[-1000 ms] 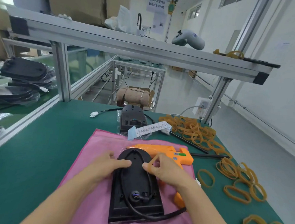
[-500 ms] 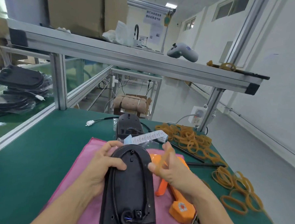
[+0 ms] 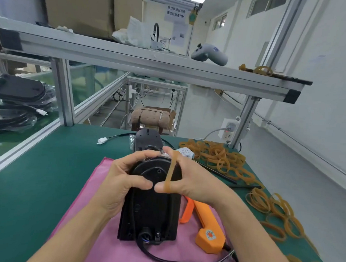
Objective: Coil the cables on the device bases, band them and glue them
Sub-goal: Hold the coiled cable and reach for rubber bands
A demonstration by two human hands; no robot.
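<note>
A black device base (image 3: 150,211) stands tilted up on a pink cloth (image 3: 98,189), its underside facing me. Its black cable (image 3: 162,258) leaves the bottom edge and trails right across the cloth. My left hand (image 3: 120,180) grips the base's upper left side, thumb across its face. My right hand (image 3: 187,181) is at the upper right, with a tan rubber band (image 3: 170,170) stretched between its forefinger and thumb over the top of the base. An orange glue gun (image 3: 207,229) lies on the cloth to the right of the base.
A second black base (image 3: 147,138) with a white-plugged cable (image 3: 102,141) lies behind on the green bench (image 3: 37,180). Several loose rubber bands (image 3: 222,156) spread along the right side. An aluminium frame post (image 3: 63,92) and shelf stand beyond; stacked bases (image 3: 17,100) lie left.
The base has been lifted from flat on the cloth to tilted upright. My right hand has raised the rubber band and stretched it over the base's top.
</note>
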